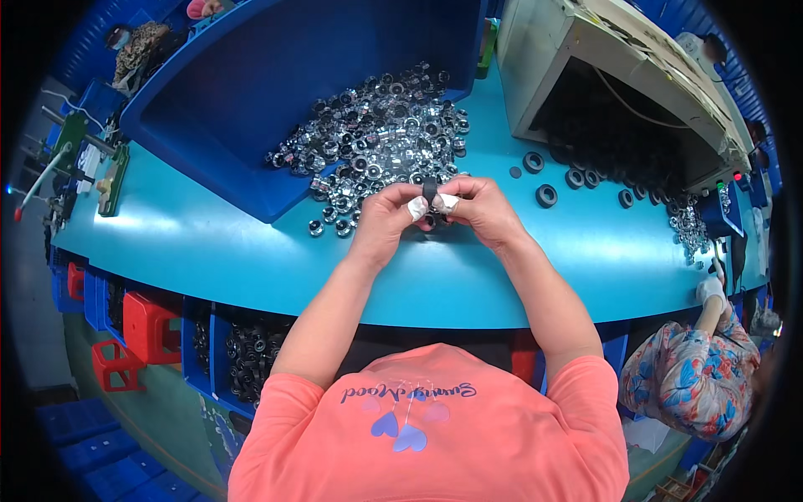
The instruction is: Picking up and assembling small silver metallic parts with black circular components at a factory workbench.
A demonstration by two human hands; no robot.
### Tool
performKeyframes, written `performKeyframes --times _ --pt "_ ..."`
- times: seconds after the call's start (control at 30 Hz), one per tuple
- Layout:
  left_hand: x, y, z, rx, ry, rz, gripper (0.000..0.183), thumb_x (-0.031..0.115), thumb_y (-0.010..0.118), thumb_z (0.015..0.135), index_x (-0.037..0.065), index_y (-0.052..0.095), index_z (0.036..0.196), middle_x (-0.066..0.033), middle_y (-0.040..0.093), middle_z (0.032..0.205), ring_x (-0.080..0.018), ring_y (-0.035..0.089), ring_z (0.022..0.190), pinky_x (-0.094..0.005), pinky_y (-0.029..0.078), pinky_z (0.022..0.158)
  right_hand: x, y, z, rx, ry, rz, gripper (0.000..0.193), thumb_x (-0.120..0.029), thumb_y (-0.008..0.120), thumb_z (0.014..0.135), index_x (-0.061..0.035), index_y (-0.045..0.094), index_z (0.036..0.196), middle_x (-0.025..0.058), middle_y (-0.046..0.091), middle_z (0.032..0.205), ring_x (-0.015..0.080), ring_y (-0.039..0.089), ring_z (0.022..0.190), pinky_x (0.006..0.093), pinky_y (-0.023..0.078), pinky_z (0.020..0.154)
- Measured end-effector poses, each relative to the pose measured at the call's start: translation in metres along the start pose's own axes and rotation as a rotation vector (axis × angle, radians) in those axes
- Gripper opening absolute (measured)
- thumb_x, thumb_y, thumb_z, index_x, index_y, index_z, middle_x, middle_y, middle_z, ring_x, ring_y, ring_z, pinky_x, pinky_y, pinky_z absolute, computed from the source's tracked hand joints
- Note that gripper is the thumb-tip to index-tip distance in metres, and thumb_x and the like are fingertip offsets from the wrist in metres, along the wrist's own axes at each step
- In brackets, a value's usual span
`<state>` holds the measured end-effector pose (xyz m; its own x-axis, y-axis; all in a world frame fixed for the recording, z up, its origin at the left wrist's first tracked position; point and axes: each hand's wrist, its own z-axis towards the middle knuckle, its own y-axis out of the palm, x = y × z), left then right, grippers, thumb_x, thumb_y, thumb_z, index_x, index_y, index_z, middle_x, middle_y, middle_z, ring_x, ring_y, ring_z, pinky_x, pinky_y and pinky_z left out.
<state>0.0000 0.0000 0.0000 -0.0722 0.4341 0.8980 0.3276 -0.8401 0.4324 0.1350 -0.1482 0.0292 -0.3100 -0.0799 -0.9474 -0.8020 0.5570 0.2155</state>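
In front of my chest, just above the turquoise table, both hands pinch a small black ring (429, 189) between fingers and thumbs. My left hand (383, 224) grips its left side and my right hand (487, 214) its right. White tape wraps both thumbs. Part of the ring is hidden by the fingers, and I cannot tell whether a metal piece sits in it. Right behind the hands spreads a heap of shiny silver-and-black round parts (385, 134), spilling from a large tilted blue bin (226, 109).
A cream box (535, 67) with a dark opening stands at the back right, black rings inside. Several loose black rings (546, 197) lie before it. Crates of dark parts (251, 356) and a red stool (150, 326) are below left. A co-worker's gloved hand (711, 289) is at right.
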Motion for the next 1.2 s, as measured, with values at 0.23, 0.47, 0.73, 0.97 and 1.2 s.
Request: performKeyframes --times 0.23,0.47,0.73,0.97,1.2 --pt "0.004 0.003 0.006 -0.131 0.057 -0.159 0.016 0.009 0.066 0.096 0.001 0.069 0.109 -0.0068 0.071 0.102 -0.0149 0.065 0.091 -0.0297 0.054 0.077 -0.010 0.000 0.002 -0.013 0.016 0.006 0.015 -0.010 0.078 0.085 -0.0004 0.074 0.096 0.0026 0.068 0.088 0.0093 0.061 0.073 0.0225 0.051 0.065" --pt "0.001 0.003 -0.001 -0.103 0.022 -0.226 0.020 0.014 0.066 0.096 0.002 0.066 0.112 -0.0062 0.070 0.101 -0.0154 0.066 0.090 -0.0316 0.054 0.079 -0.012 0.011 -0.006 -0.030 0.038 0.078 0.014 -0.011 0.079 0.085 -0.0023 0.074 0.094 0.0028 0.069 0.083 0.0098 0.065 0.075 0.0224 0.051 0.064" --pt "-0.001 -0.004 0.000 -0.110 0.040 -0.295 0.028 0.021 0.067 0.097 0.003 0.063 0.118 -0.0084 0.069 0.107 -0.0171 0.065 0.091 -0.0363 0.054 0.081 -0.017 0.011 -0.008 0.043 -0.023 0.021 0.023 -0.011 0.073 0.089 -0.0020 0.071 0.111 0.0033 0.068 0.095 0.0086 0.060 0.083 0.0238 0.049 0.074" --pt "0.000 -0.008 -0.001 -0.102 0.055 -0.378 0.027 0.022 0.067 0.096 0.004 0.062 0.115 -0.0091 0.068 0.107 -0.0163 0.062 0.089 -0.0376 0.054 0.082 -0.023 0.001 -0.008 0.019 -0.048 0.157 0.047 0.002 0.059 0.091 0.0043 0.051 0.137 0.0124 0.060 0.127 0.0195 0.065 0.110 0.0325 0.053 0.097" --pt "0.005 -0.002 -0.005 -0.063 0.022 -0.386 0.028 0.021 0.062 0.098 0.003 0.058 0.120 -0.0074 0.066 0.101 -0.0163 0.060 0.087 -0.0366 0.054 0.079 -0.021 0.011 -0.012 0.000 -0.206 -0.081 0.045 0.002 0.069 0.087 0.0010 0.058 0.131 0.0101 0.059 0.122 0.0138 0.065 0.099 0.0277 0.056 0.086"
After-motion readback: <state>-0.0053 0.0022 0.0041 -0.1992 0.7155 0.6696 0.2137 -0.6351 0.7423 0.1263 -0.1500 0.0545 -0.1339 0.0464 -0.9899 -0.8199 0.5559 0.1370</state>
